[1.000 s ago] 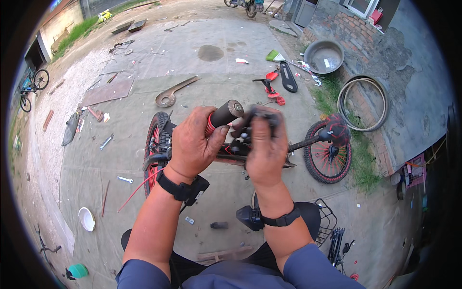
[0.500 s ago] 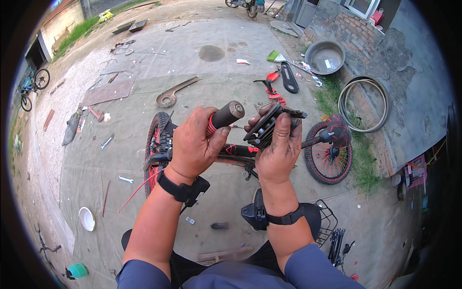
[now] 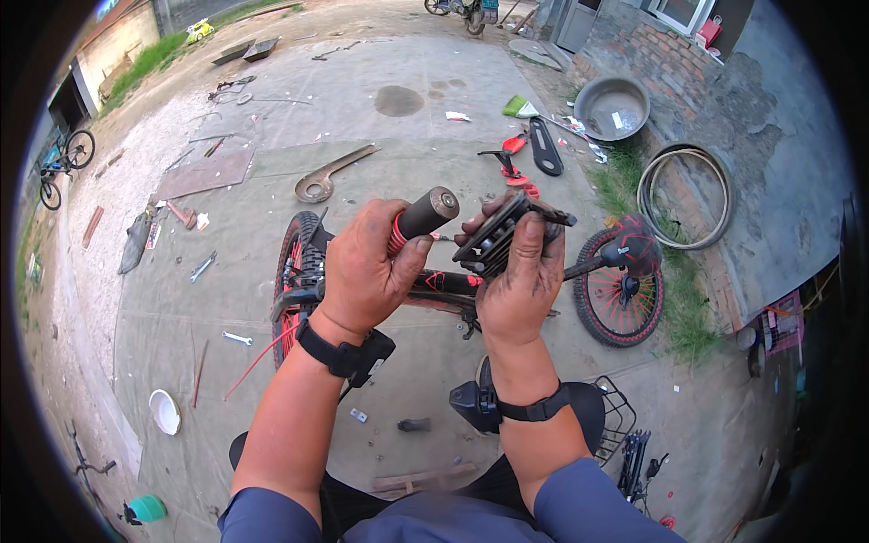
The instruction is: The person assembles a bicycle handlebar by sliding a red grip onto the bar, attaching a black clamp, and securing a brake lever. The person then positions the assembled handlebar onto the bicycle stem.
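A black cylinder (image 3: 428, 212) with red rings and a grey, round end is wrapped in the fingers of my left hand (image 3: 367, 271). Close beside it, my right hand (image 3: 525, 290) grips a black slatted part (image 3: 498, 240) that looks like a bicycle pedal, the thumb pressed over its side. The two items are held apart, with a small gap between them. Below both hands is a black and red bicycle frame (image 3: 444, 282), partly covered by them. One wheel (image 3: 294, 249) shows left of my left wrist, another wheel (image 3: 620, 294) to the right, near a black and red saddle (image 3: 636, 246).
On the ground sheet lie a large metal wrench-like tool (image 3: 317, 184), spanners (image 3: 237, 338), a white bowl (image 3: 164, 412) and a black chain-guard-like piece (image 3: 544, 147). A metal basin (image 3: 611, 107) and bare tyres (image 3: 685, 195) stand by the wall. A wire basket (image 3: 617, 412) sits near my right knee.
My right hand and the slatted part have shifted slightly left, and the part is turned a little. My left hand keeps its hold on the cylinder, almost still.
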`<state>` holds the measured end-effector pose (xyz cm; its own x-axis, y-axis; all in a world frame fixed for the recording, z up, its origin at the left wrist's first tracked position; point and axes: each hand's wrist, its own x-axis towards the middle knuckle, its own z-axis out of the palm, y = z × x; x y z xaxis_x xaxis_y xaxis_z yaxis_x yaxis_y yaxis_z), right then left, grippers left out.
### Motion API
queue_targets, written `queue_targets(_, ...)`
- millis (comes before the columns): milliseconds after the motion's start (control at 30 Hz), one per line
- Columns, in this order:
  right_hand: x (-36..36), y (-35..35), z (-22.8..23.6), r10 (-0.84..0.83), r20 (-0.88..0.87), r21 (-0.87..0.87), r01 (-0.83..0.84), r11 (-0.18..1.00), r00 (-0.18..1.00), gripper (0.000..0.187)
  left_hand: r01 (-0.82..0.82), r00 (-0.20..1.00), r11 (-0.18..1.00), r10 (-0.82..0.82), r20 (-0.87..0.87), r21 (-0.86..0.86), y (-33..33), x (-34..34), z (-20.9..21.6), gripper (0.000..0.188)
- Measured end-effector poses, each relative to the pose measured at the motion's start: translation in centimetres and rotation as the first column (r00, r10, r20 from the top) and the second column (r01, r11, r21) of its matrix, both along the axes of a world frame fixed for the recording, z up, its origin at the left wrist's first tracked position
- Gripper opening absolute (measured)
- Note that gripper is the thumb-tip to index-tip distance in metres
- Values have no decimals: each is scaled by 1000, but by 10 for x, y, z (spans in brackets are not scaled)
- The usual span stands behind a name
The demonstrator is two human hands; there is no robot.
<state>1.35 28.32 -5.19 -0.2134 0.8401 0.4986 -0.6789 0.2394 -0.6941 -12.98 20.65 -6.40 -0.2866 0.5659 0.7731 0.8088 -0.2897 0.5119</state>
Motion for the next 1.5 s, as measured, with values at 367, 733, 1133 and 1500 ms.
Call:
queue_targets(367,-3,-2,0,-206,200,332,131,934,958,25,-18,1000,1000,18,-24,-4,-1,0,0,35)
queue_targets(733,7,4,8,181,80,-98,-173,980,980,34,-12,1000,1000,12,-28,18,1,0,2,33)
queue_targets(1133,11,34,29,512,265,-72,-513,856,817,46,-19,999,1000,19,-47,12,-1,0,3,33)
queue_targets(1500,1,56,30,582,348,6,-623,782,735,41,15,999,1000,-14,-32,15,-2,0,1,34)
